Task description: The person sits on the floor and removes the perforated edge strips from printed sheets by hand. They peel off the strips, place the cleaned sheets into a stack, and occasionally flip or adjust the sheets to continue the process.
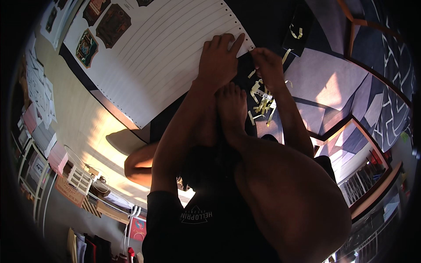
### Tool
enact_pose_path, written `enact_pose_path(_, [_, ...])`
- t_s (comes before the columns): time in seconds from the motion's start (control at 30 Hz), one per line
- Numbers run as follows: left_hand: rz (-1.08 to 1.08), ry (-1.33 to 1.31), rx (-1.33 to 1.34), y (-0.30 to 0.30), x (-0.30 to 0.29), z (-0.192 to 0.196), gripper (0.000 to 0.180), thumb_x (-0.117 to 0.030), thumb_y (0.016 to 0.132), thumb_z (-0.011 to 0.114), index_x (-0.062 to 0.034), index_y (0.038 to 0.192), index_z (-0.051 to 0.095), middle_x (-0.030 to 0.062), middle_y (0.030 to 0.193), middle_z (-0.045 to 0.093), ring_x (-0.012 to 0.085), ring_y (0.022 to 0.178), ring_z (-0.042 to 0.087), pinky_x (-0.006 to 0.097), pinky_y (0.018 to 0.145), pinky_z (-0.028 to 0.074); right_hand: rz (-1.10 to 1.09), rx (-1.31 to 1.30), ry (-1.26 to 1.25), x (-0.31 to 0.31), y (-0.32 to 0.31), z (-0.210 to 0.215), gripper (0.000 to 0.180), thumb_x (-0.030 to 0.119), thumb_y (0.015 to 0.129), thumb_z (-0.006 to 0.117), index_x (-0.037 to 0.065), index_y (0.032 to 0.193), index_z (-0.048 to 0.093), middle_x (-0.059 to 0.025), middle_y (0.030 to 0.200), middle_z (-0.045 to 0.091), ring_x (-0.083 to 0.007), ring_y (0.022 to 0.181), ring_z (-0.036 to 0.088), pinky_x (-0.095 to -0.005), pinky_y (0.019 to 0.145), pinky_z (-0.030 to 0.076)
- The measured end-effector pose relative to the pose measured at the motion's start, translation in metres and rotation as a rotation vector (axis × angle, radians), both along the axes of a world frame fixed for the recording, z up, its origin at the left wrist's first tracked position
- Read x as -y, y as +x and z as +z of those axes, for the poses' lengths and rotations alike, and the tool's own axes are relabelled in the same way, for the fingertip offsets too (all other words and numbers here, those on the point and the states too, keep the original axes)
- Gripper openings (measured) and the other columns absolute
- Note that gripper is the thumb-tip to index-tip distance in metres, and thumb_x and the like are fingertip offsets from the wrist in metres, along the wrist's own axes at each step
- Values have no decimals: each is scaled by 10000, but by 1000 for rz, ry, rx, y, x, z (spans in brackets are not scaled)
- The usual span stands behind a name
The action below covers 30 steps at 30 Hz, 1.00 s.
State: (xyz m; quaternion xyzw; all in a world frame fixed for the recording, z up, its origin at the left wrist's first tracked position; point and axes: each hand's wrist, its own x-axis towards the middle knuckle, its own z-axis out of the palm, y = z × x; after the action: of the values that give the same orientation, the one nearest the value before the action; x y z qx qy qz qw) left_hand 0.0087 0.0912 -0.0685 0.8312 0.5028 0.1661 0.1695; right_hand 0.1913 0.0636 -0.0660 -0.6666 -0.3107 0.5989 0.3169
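Observation:
A large white lined sheet (162,57) with a perforated edge lies on the floor in front of me. My left hand (219,57) presses flat on it near that edge, fingers spread. My right hand (268,65) is just to the right, its fingertips pinched together at the sheet's perforated edge by the corner. Several small yellowish paper strips (263,103) lie scattered below my right hand on a dark mat (263,22). My bare foot (232,107) rests between my forearms, toes toward the sheet.
Dark picture cards (112,24) are stuck on the sheet's far left part. More yellowish strips (296,33) lie on a black piece at the top. A patterned grey carpet (333,79) spreads to the right. My raised knee (289,197) fills the lower middle.

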Motion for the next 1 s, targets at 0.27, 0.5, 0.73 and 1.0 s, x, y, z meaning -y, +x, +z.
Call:
enact_pose_path(0.27, [-1,-46,22,1,5,7,594,-92,794,670,-191,1374,588,91,1224,554,267,1100,525,432,877,420,18,36,-13,-5,-2,-3,255,216,992,625,-13,1098,660,32,654,511,-12,476,396,-190,419,277])
enact_pose_path(0.5, [-7,-46,9,2,9,4,588,-116,798,686,-241,1366,599,103,1245,538,280,1127,502,449,903,407,-88,-5,-129,-15,-11,10,232,179,959,641,-43,1015,672,21,642,512,-34,458,401,-214,406,288])
enact_pose_path(0.73, [-25,-39,15,3,10,2,598,-123,798,694,-293,1364,601,104,1249,532,287,1127,496,452,907,404,-157,-39,-230,-21,-12,19,211,147,934,655,-58,982,671,13,638,508,-51,456,403,-221,402,286])
enact_pose_path(1.0, [12,-31,16,6,8,1,575,-132,815,687,-284,1363,597,102,1247,529,285,1099,500,451,893,401,-212,-112,-194,-21,-12,17,227,112,897,658,-113,923,672,-11,601,525,-65,446,431,-238,389,305])
